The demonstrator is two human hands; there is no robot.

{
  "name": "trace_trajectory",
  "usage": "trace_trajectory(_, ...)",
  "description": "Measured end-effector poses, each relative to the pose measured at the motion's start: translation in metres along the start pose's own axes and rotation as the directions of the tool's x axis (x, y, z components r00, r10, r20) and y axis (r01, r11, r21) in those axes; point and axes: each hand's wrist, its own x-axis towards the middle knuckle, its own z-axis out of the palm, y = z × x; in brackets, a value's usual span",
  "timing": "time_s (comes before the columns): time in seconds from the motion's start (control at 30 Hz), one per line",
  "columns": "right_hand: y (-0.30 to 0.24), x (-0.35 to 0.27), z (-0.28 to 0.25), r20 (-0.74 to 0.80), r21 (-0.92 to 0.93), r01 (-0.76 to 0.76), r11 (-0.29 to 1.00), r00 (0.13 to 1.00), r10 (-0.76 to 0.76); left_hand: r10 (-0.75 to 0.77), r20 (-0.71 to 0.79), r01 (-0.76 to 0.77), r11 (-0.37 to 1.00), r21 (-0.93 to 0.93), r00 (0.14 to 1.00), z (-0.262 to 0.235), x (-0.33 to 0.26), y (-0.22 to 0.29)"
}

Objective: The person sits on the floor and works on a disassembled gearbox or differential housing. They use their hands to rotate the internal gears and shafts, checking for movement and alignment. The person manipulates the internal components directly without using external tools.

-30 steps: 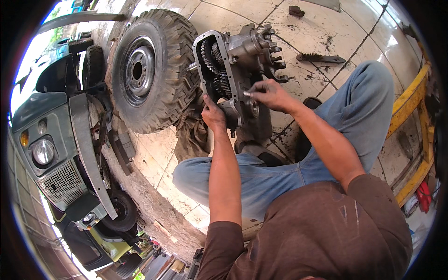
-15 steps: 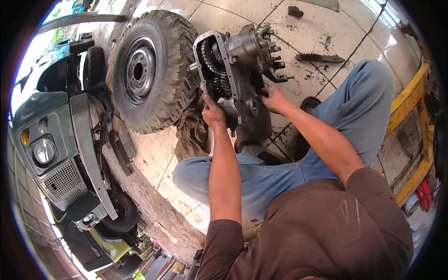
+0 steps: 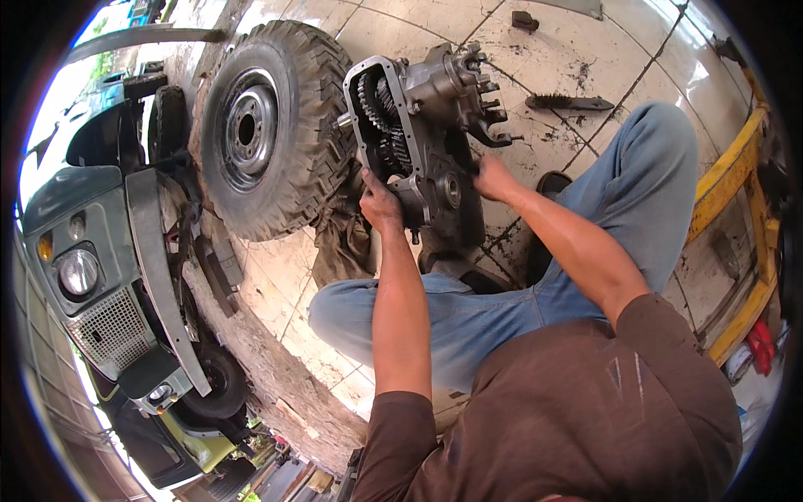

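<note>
Head view, grey metal gearbox (image 3: 422, 142) with exposed gears standing on the tiled floor (image 3: 585, 50) beside a knobby spare wheel (image 3: 268, 125), left hand (image 3: 381, 205) fingers grasping its lower edge, right hand (image 3: 493, 177) fingers pressed against its side, grip unclear, wire brush (image 3: 569, 102) nearby

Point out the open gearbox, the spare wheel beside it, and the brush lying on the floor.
gearbox (image 3: 435, 125): head view, on the grey housing right of the exposed gears.
spare wheel (image 3: 247, 130): head view, on the steel rim's centre.
brush (image 3: 569, 102): head view, on its dark bristled body.
</note>
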Motion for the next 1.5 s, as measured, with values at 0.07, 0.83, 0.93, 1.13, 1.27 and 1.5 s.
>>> trace_trajectory(0.07,-0.014,-0.014,0.006,-0.038,0.003,0.113,0.994,0.993,-0.112,-0.004,-0.031,0.003,0.999,-0.035,0.999,-0.009,-0.001,-0.011)
trace_trajectory(0.83,-0.056,-0.03,-0.019,-0.083,0.002,0.078,0.997,0.994,-0.078,-0.05,-0.033,0.049,0.998,-0.043,0.998,-0.01,-0.006,-0.006)
trace_trajectory(0.93,-0.079,-0.034,-0.027,-0.138,0.067,0.201,0.977,0.972,-0.19,-0.067,-0.026,0.066,0.997,-0.029,0.997,-0.011,-0.001,-0.013)
trace_trajectory(1.13,-0.09,-0.038,-0.039,-0.073,-0.008,0.197,0.98,0.978,-0.197,-0.018,-0.049,0.015,0.999,-0.051,0.999,-0.011,-0.006,-0.008)
trace_trajectory(1.27,-0.106,-0.047,-0.046,-0.124,0.048,0.348,0.936,0.932,-0.34,-0.034,-0.038,0.033,0.999,-0.033,0.999,-0.01,-0.005,-0.009)
trace_trajectory(1.5,-0.115,-0.05,-0.042,-0.267,0.042,0.401,0.915,0.887,-0.377,-0.037,-0.041,0.035,0.998,-0.043,0.998,-0.009,0.001,-0.017)
